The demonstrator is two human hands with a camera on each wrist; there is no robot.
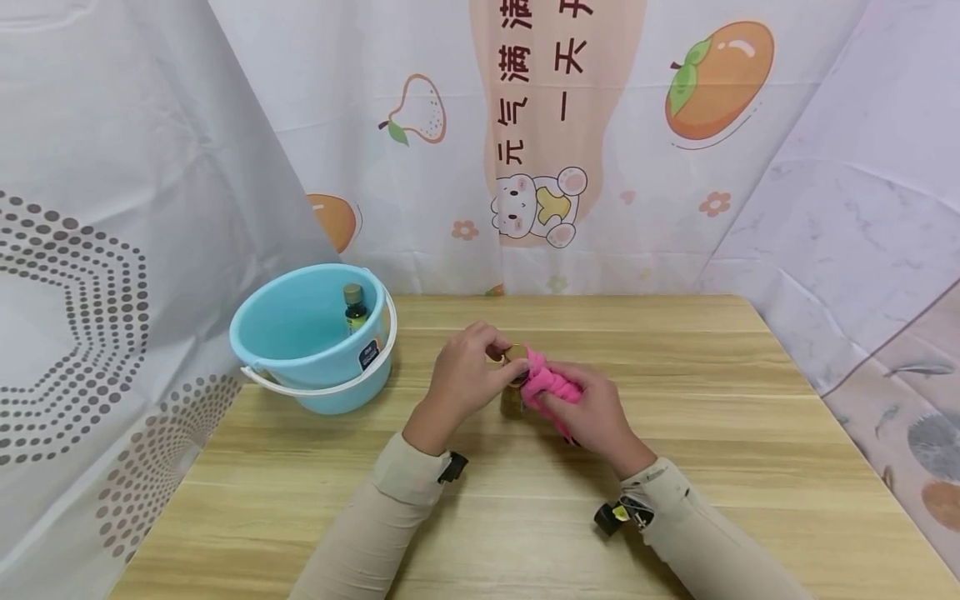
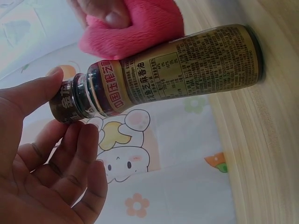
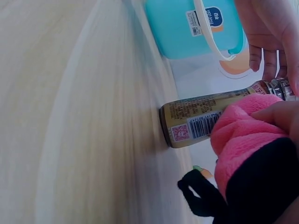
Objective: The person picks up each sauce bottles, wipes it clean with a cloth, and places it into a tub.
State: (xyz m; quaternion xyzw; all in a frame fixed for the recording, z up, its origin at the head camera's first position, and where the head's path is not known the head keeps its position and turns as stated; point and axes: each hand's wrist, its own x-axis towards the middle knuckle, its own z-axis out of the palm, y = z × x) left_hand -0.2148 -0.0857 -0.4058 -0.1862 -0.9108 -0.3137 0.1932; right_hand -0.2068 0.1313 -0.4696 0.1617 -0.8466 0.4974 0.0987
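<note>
A sesame oil bottle (image 2: 201, 67) with a gold label and a brown-gold cap (image 2: 65, 105) stands near the middle of the table, leaning slightly. My left hand (image 1: 467, 371) pinches the cap between thumb and fingers. In my right hand (image 1: 596, 410) is a bunched pink cloth (image 1: 551, 385), gripped and pressed against the bottle's upper side. The right wrist view shows the cloth's black part and a black loop (image 3: 198, 191) hanging from it. From the head view, the cloth and hands cover much of the bottle.
To the left stands a light blue bucket (image 1: 322, 375) with its white handle (image 1: 330, 390) lowered over the front. Inside it, another dark bottle (image 1: 355, 310) with a gold cap leans near the right wall. A printed curtain (image 1: 420, 217) hangs behind the wooden table (image 1: 675, 350).
</note>
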